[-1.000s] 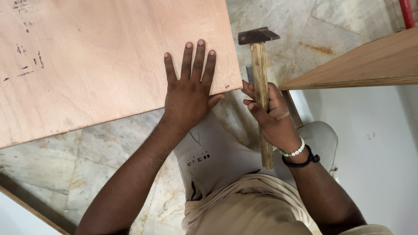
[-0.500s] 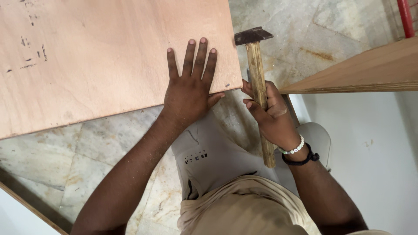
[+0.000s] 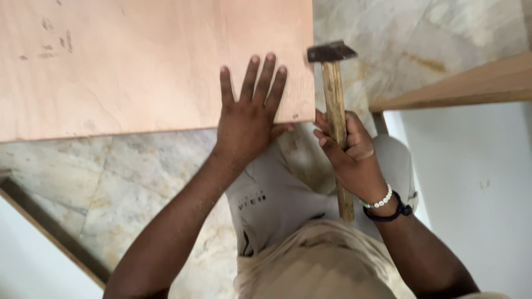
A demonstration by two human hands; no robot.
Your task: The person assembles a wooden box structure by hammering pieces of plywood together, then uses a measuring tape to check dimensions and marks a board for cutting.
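Left hand (image 3: pixel 249 119) lies flat, fingers spread, on the near corner of the plywood sheet (image 3: pixel 144 61). Just beside it, right hand (image 3: pixel 349 152) is clenched round the wooden handle of the hammer (image 3: pixel 334 111), iron head raised past the sheet's edge, above the marble floor (image 3: pixel 138 177).

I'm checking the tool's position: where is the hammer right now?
In the head view, the hammer stands upright right of centre, held in the right hand, its head just beyond the plywood sheet's right corner.
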